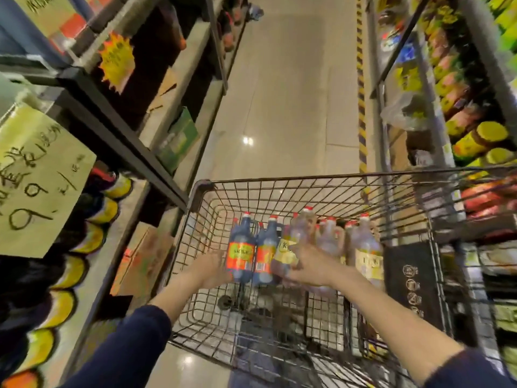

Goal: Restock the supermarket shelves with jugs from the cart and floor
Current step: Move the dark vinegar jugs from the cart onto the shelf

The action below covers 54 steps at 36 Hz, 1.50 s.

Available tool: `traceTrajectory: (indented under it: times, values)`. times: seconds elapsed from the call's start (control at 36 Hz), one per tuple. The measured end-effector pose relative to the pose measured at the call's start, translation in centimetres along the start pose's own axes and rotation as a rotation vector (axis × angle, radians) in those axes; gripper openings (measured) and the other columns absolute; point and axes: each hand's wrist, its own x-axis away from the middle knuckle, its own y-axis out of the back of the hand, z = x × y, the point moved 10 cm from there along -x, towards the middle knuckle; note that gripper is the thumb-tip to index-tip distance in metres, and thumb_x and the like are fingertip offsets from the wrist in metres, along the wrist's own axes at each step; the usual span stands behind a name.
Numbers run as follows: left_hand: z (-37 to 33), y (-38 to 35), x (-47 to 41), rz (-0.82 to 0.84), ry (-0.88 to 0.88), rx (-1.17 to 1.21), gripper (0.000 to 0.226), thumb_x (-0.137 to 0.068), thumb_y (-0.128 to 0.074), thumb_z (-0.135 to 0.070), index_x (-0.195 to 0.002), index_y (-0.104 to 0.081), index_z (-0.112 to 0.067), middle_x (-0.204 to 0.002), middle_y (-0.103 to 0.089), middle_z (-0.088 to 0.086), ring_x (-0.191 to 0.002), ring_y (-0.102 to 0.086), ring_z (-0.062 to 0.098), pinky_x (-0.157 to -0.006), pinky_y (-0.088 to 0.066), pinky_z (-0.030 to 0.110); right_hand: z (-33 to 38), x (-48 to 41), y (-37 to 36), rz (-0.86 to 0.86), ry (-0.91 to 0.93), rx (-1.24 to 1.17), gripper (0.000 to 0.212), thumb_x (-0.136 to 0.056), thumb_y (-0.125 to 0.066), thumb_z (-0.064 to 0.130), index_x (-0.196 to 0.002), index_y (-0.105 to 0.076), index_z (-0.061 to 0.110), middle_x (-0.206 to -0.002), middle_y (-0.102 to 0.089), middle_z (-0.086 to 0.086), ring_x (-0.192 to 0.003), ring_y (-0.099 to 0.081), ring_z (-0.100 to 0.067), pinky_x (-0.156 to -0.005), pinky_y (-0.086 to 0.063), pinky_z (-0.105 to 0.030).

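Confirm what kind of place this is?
A supermarket aisle, most likely: stocked shelves on both sides, a handwritten price sign hanging at left, and a wire cart loaded with red-capped jugs.

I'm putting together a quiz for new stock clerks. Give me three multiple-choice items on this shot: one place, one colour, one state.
1. Where is the right hand? A on a shelf; B on a pale jug in the wire cart; C on the floor.
2. What colour are the labels of the two dark jugs? A orange; B blue; C white.
3. How do the cart's jugs stand? A lying flat; B upside down; C upright, capped.
Key: 1 B, its thumb lies over the jug's yellow label; 2 A, both labels show orange; 3 C, red caps point up.
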Motion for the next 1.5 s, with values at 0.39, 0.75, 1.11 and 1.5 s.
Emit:
traceTrajectory:
  times: [0.39, 0.75, 1.11, 1.5]
  values:
    - [2.5, -4.2, -8.1, -0.055, 0.050, 0.385, 0.019, -0.084, -0.070, -0.017, -0.087, -0.052, -0.012, -0.072, -0.039, -0.014, -0.069, -0.047, 0.012, -0.053, -0.031, 0.004, -1.3, -5.2, -4.1, -0.022, 0.025, -0.238, 0.041, -0.084, -0.062, 0.030, -0.116, -0.056, 0.005, -0.114, -0.056, -0.013, -0.106, -0.055, -0.029, -0.088, -0.048, -0.042]
    - [4.5, -8.2, -14.2, -0.163, 0.185, 0.717, 0.040, -0.068, -0.085, -0.018, -0.090, -0.052, -0.021, -0.082, -0.049, -0.008, -0.079, -0.052, 0.007, -0.085, -0.045, 0.021, 1.2, -9.7, -8.9, -0.112, 0.073, -0.493, 0.040, -0.084, -0.066, 0.025, -0.121, -0.053, 0.016, -0.115, -0.054, -0.004, -0.108, -0.051, -0.018, -0.078, -0.039, -0.023]
    - [7.3, -9.9, -15.9, -0.198, 0.325, 0.705, 0.084, -0.056, -0.089, -0.033, -0.124, -0.045, -0.010, -0.105, -0.058, 0.003, -0.095, -0.057, 0.018, -0.075, -0.046, 0.028, 0.2, -12.6, -13.0, -0.158, -0.085, -0.701, 0.054, -0.082, -0.065, 0.022, -0.131, -0.043, 0.024, -0.121, -0.049, 0.003, -0.106, -0.038, -0.003, -0.091, -0.035, -0.021]
    - [9.1, -10.0, -14.3, -0.078, 0.357, 0.807, 0.059, -0.060, -0.086, -0.028, -0.108, -0.054, -0.015, -0.086, -0.060, -0.003, -0.081, -0.058, 0.012, -0.063, -0.045, 0.023, -1.8, -13.3, -14.1, -0.266, -0.324, -0.693, 0.057, -0.080, -0.067, 0.023, -0.129, -0.042, 0.010, -0.123, -0.044, -0.006, -0.116, -0.045, -0.022, -0.094, -0.042, -0.031]
